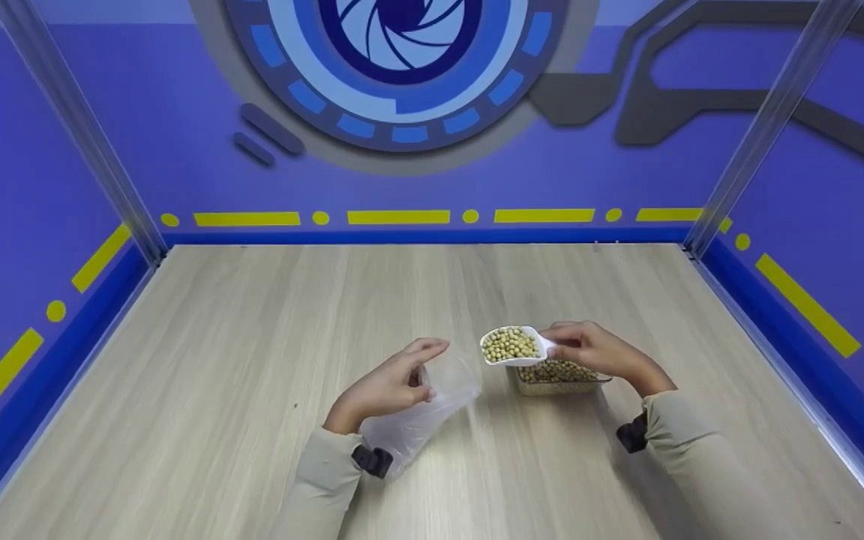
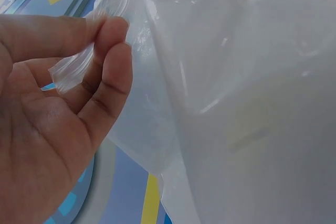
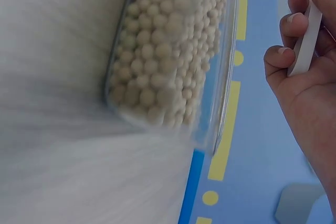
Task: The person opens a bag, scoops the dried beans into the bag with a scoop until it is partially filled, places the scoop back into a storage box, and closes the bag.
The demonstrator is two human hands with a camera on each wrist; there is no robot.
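My left hand [image 1: 394,382] pinches the top edge of a clear plastic zip bag [image 1: 421,420] between thumb and fingers. In the left wrist view the bag [image 2: 220,87] hangs beside the palm, its ribbed zip strip running between the fingertips [image 2: 116,64]. My right hand [image 1: 601,349] grips the handle of a white scoop [image 1: 543,341], heaped with round, pale yellow beans [image 1: 509,345]. The scoop is held level, to the right of the bag's mouth. Below it stands a clear box [image 1: 563,388] of the same beans. In the right wrist view the fingers wrap the scoop handle [image 3: 307,43].
A pale wood-grain table [image 1: 214,375] lies under everything. Blue printed panels [image 1: 124,135] with yellow dashes wall it at the back and both sides. Metal posts [image 1: 769,127] stand at the back corners.
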